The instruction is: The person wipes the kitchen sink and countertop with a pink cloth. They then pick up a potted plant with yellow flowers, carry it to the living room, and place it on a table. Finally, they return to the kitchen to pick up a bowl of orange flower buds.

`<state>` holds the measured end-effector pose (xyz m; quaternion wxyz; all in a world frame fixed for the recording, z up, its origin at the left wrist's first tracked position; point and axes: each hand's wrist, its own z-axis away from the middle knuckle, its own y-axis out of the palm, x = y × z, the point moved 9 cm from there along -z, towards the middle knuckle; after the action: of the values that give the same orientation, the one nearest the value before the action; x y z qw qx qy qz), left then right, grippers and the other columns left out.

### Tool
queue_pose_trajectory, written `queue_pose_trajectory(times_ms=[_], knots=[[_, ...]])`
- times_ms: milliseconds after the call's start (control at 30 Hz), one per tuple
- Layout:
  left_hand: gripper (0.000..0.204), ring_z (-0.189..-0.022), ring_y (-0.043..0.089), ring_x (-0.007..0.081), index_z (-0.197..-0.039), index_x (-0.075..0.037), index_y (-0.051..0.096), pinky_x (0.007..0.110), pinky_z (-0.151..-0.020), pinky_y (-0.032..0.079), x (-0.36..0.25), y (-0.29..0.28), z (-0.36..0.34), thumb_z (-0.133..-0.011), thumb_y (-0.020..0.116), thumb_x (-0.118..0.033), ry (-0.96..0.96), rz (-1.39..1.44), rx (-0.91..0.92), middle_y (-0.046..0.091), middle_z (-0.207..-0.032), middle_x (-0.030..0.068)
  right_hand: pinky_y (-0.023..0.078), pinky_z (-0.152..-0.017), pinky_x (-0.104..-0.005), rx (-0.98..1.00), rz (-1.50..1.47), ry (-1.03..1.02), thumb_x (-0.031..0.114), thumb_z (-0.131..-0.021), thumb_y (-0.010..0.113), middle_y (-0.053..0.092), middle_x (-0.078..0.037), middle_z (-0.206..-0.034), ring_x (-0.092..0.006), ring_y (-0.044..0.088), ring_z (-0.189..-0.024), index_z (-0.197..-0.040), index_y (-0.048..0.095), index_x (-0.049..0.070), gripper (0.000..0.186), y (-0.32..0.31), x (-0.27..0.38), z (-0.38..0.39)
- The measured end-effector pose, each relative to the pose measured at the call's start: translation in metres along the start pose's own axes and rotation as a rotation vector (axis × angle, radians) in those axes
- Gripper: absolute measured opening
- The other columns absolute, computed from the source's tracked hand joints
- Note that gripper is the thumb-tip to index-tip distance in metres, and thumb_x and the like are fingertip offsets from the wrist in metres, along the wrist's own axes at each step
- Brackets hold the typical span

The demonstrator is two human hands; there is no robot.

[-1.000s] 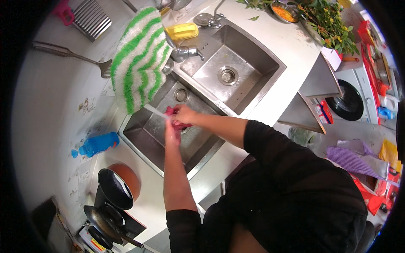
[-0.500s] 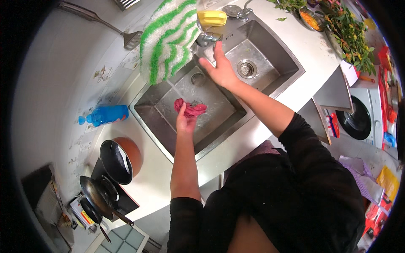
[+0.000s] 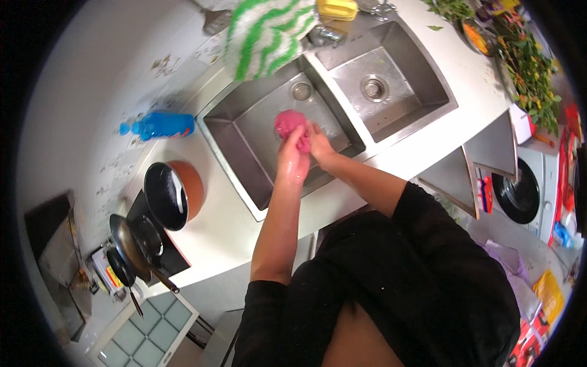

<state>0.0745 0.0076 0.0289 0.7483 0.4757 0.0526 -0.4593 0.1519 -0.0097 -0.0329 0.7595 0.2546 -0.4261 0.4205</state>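
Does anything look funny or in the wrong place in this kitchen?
Maybe one small green leaf: it lies alone on the smooth white countertop, near the picture's top right. It looks stray because it's apart from the bushy green leafy bunch.

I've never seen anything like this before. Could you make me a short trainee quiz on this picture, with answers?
1. True or false: the blue bottle is inside a sink basin.
2. Multiple choice: the white towel near the faucet has stripes that are A) red, B) green, C) black.
3. Fill in: the left hand and right hand are together at a pink cloth over the ____ basin.

Key:
1. False; the blue bottle is outside, beside the sink.
2. B.
3. Left; the left basin.
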Motion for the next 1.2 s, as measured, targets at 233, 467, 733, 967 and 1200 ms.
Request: queue_pose_trajectory(times_ms=[233,467,733,967,1200], knots=[[0.036,-0.103,0.056,0.0201,-0.119,-0.004,0.05,0.038,-0.089,0.046,-0.017,-0.004,0.029,-0.086,0.061,-0.011,-0.183,-0.29,-0.01,0.057,-0.114,0.0071,0.041,-0.089,-0.0436,0.045,0.707,-0.701,0.019,-0.086,0.047,0.054,-0.022,-0.105,-0.0394,0.052,-0.101,-0.111,0.054,-0.001,0.032,0.021,0.096,0.024],[0.029,-0.081,0.059,0.0188,-0.11,-0.004,0.054,0.03,-0.065,0.046,-0.034,-0.032,0.025,-0.084,0.063,-0.013,-0.254,-0.305,0.07,0.059,-0.09,0.0057,0.042,-0.092,-0.0398,0.38,0.74,-0.78,-0.004,-0.075,0.055,0.049,-0.017,-0.122,-0.0354,0.05,-0.109,-0.123,0.046,0.002,0.049,0.034,0.128,0.023],[0.018,-0.057,0.045,0.0084,-0.08,-0.011,0.051,0.023,-0.044,0.031,-0.007,-0.02,0.035,-0.08,0.068,-0.019,-0.551,-0.232,0.271,0.049,-0.067,-0.0017,0.046,-0.089,-0.0392,0.79,1.081,-1.194,0.001,-0.069,0.06,0.045,-0.01,-0.126,-0.0312,0.051,-0.107,-0.125,0.042,0.008,0.06,0.07,0.141,0.075],[0.018,-0.051,0.048,0.0161,-0.075,-0.009,0.051,0.03,-0.045,0.036,-0.029,-0.05,0.014,-0.08,0.063,-0.022,-0.17,-1.101,0.06,0.051,-0.061,0.0006,0.051,-0.069,-0.0404,0.879,1.506,-1.062,0.011,-0.076,0.054,0.059,-0.013,-0.096,-0.0311,0.062,-0.087,-0.104,0.052,0.007,0.028,0.089,0.103,0.058],[0.015,-0.078,0.061,0.0407,-0.092,-0.009,0.059,0.047,-0.066,0.05,-0.063,-0.037,0.015,-0.078,0.058,-0.011,0.292,-2.032,-0.216,0.063,-0.084,0.0191,0.05,-0.066,-0.0394,0.941,1.506,-0.524,0.019,-0.076,0.057,0.065,-0.018,-0.087,-0.031,0.064,-0.079,-0.1,0.057,0.003,0.029,0.09,0.054,0.023]])
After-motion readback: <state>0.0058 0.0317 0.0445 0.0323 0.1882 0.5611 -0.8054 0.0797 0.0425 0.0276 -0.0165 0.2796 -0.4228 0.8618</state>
